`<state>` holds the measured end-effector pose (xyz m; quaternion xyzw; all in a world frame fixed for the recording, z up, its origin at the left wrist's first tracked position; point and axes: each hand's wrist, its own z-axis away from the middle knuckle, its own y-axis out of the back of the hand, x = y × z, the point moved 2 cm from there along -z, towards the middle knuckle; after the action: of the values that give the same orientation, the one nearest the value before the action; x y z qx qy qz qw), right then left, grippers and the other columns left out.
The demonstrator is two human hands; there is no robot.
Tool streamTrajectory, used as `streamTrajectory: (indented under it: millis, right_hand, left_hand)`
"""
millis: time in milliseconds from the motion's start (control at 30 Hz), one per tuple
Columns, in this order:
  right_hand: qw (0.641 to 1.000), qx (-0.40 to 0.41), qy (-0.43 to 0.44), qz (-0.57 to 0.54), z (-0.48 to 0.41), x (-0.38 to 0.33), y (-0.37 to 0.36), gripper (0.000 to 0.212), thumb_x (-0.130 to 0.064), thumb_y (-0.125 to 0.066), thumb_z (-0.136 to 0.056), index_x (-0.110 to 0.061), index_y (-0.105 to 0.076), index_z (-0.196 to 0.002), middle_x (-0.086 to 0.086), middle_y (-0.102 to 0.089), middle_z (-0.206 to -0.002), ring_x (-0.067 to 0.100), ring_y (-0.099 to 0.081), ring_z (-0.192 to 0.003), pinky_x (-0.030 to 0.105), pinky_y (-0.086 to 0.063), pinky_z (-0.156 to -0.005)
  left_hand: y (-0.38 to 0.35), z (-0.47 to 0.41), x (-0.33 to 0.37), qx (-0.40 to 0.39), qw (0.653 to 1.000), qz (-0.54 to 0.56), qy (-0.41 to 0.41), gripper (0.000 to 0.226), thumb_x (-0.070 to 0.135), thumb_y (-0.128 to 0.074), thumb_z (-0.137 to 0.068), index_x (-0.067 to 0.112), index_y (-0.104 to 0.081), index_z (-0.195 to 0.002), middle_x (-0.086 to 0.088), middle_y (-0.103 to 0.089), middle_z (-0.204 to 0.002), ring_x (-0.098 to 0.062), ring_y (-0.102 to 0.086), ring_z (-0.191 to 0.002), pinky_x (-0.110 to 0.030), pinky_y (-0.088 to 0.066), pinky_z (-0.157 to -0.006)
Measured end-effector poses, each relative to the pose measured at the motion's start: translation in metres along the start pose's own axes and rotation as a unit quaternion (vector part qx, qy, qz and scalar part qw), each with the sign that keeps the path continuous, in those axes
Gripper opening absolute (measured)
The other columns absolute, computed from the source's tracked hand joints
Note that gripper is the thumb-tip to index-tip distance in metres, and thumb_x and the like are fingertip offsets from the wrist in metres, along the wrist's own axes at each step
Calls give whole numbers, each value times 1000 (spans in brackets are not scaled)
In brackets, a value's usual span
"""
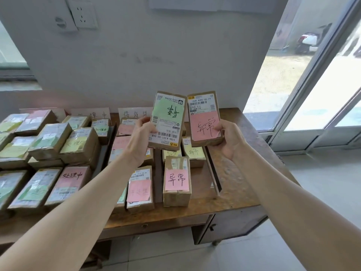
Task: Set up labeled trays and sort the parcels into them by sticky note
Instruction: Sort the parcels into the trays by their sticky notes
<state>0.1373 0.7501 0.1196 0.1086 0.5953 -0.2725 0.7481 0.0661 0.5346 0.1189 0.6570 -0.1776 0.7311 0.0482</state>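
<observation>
While left grip (142, 130) holds green parcel (168, 120), right grip (228, 137) pink parcel (205, 118), match notes. Pink likely goes 6 o'clock.

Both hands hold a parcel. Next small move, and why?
Probably lower the right hand and set its pink-note parcel into the rightmost tray. Its note reads 异常, matching the pink-labelled box and the yellow-labelled box already lying there. The left hand holds its green-note parcel upside down, so that note is harder to read.

far-left parcels (7, 186) cut by edge, middle label card (93, 115) left part hidden, shipping-label print (203, 103) too tiny tbh
</observation>
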Motion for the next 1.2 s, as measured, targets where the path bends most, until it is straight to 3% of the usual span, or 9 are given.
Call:
streamTrajectory:
  millis: [67, 233, 533, 733, 867, 1000, 1067, 1200]
  right_hand:
    - [1000, -3, -2, 11, -7, 0, 10, 29, -4, -46, -81, -8, -59, -107, 15, -69, -104, 32, -66, -98, 54, -49, -94]
    - [1000, -5, -15, 22, -21, 0, 25, 31, -4, -45, -80, -8, -59, -107, 15, -70, -103, 32, -66, -99, 50, -49, -94]
    - [996, 15, -55, 69, -20, 27, 42, 34, -5, -48, -79, -10, -62, -109, 13, -71, -99, 30, -67, -99, 47, -47, -94]
    - [997, 10, -48, 64, -12, 28, 44, 39, -1, -45, -77, -9, -63, -110, 13, -70, -104, 30, -66, -100, 46, -48, -89]
    - [997, 14, -46, 66, -5, 29, 43, 44, -3, -46, -72, -9, -63, -112, 10, -71, -101, 31, -66, -102, 48, -48, -89]
    - [996, 18, -56, 67, 0, 32, 38, 41, -2, -45, -76, -10, -63, -112, 10, -71, -100, 30, -66, -100, 40, -49, -82]
    - [995, 34, -66, 69, 2, 33, 38, 36, -2, -46, -78, -10, -62, -109, 10, -71, -95, 27, -68, -93, 33, -52, -69]
    - [989, 77, -92, 83, 3, 35, 41, 24, 2, -45, -80, -10, -59, -95, 10, -68, -85, 22, -66, -73, 19, -43, -41]
  left_hand:
    - [-8, -3, -5, 14, 1000, 6, 3, 30, -1, -45, -84, 23, -46, -101, -12, -62, -110, -30, -60, -102, -41, -51, -85]
    - [-21, -6, -14, 9, 1000, 18, -1, 32, -3, -44, -83, 20, -46, -105, -12, -61, -112, -27, -62, -98, -28, -52, -64]
    - [-18, -4, -26, 7, 1000, -1, 8, 38, -2, -45, -83, 13, -43, -117, -11, -62, -109, -27, -64, -95, -25, -53, -60]
    - [-17, -3, -29, 0, 1000, -10, 27, 56, 13, -53, -62, 16, -46, -118, -11, -64, -111, -28, -64, -99, -28, -52, -63]
    - [-16, -4, -28, -9, 999, -15, 27, 46, 5, -52, -76, 14, -45, -121, -11, -63, -111, -26, -64, -95, -25, -53, -60]
    - [-9, -1, -22, -7, 1000, -3, 19, 41, -2, -45, -83, 12, -43, -121, -11, -63, -109, -23, -64, -90, -25, -52, -60]
    - [-4, 2, -17, 8, 1000, 3, 5, 36, -3, -45, -83, 14, -45, -115, -8, -63, -106, -22, -63, -90, -27, -52, -64]
    - [10, 3, -5, 30, 999, 26, -3, 33, -1, -43, -84, 15, -43, -113, -9, -62, -106, -22, -62, -90, -27, -54, -64]
